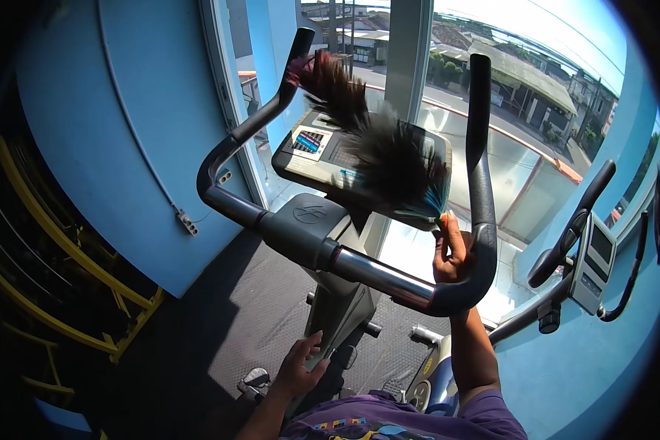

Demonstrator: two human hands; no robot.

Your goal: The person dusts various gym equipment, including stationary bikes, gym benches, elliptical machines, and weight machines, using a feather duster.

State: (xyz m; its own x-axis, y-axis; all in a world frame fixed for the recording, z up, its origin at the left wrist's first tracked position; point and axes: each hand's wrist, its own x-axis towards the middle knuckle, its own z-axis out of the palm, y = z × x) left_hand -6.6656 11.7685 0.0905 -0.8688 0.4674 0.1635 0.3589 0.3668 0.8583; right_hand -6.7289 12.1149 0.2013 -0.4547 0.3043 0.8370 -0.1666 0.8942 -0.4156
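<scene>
Now, quick notes:
R hand (451, 253): clenched on feather duster (374, 143) handle, just inside the exercise bike's R handlebar (480, 183).
Duster: lies across console (359, 165); long axis runs from R hand toward 10 o'clock, tip near L handlebar (260, 121).
L hand (301, 367): fingers loose, holding nothing, low at 7 o'clock of console, near bike frame.
Nearer: R hand.
Hidden: duster handle mostly inside fist; console screen partly covered by feathers.

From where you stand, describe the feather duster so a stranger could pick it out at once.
Start at the exercise bike by the window, with its curved black handlebars. Across its console lies the feather duster, its base gripped by the right hand; the left hand is low, near the bike's frame. It is the only soft, bushy thing there: dark brown-black feathers, teal near the grip, against hard plastic and metal.
</scene>
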